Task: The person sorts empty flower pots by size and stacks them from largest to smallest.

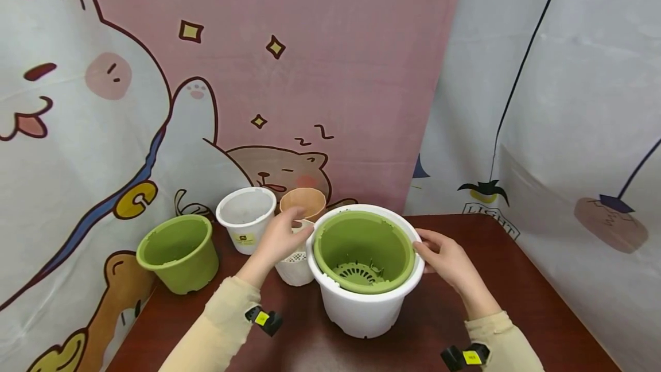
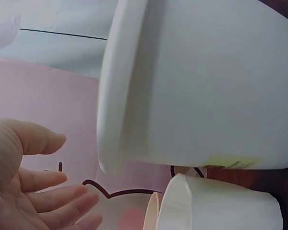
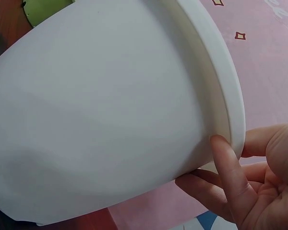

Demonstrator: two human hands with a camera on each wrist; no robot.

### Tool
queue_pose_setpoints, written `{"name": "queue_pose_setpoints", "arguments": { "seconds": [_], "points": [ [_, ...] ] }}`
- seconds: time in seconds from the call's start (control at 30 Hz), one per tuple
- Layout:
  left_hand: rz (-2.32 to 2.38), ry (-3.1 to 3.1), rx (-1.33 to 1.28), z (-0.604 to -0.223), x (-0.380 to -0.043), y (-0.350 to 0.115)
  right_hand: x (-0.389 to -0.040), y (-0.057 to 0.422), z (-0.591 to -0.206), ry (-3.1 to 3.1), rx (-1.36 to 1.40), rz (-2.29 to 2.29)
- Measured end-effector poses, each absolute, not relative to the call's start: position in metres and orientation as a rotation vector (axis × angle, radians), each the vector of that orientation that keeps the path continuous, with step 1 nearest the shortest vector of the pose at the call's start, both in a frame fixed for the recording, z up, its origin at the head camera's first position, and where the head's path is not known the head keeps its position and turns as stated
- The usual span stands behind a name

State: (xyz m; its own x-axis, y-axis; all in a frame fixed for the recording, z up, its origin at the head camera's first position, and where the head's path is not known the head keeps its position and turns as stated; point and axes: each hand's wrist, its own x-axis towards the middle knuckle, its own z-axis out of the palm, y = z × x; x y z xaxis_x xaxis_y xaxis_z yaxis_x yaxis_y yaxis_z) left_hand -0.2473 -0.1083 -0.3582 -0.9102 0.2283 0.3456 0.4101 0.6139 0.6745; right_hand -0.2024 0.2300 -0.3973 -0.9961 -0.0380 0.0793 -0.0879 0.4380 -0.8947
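Note:
A large white flower pot (image 1: 361, 314) stands on the table, and a green flower pot (image 1: 356, 240) with a slotted base sits inside it. At the white pot's right rim, my right hand (image 1: 449, 260) grips the edge. The right wrist view shows the right hand's (image 3: 259, 187) fingertips under the rim, against the outer wall (image 3: 110, 105). My left hand (image 1: 281, 240) is beside the pot's left rim. Seen in the left wrist view, the left hand (image 2: 38, 187) has its fingers spread loosely, a gap between them and the white pot (image 2: 211, 86).
Another green pot (image 1: 188, 268) stands at the left of the dark red table (image 1: 480, 303). Behind my left hand are a white pot (image 1: 234, 234) with a yellow label, an orange pot (image 1: 304, 200) and a small white pot (image 1: 296, 273) with holes. A printed cloth (image 1: 351, 73) hangs behind.

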Motion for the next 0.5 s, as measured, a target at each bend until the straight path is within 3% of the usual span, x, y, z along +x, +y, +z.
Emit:
{"name": "queue_pose_setpoints", "arguments": {
  "seconds": [0.5],
  "points": [
    [-1.086, -2.566, -0.473, -0.369, -0.239, -0.122, -0.203, 0.229, -0.398, -2.625, 0.117, 1.637]
  ]
}}
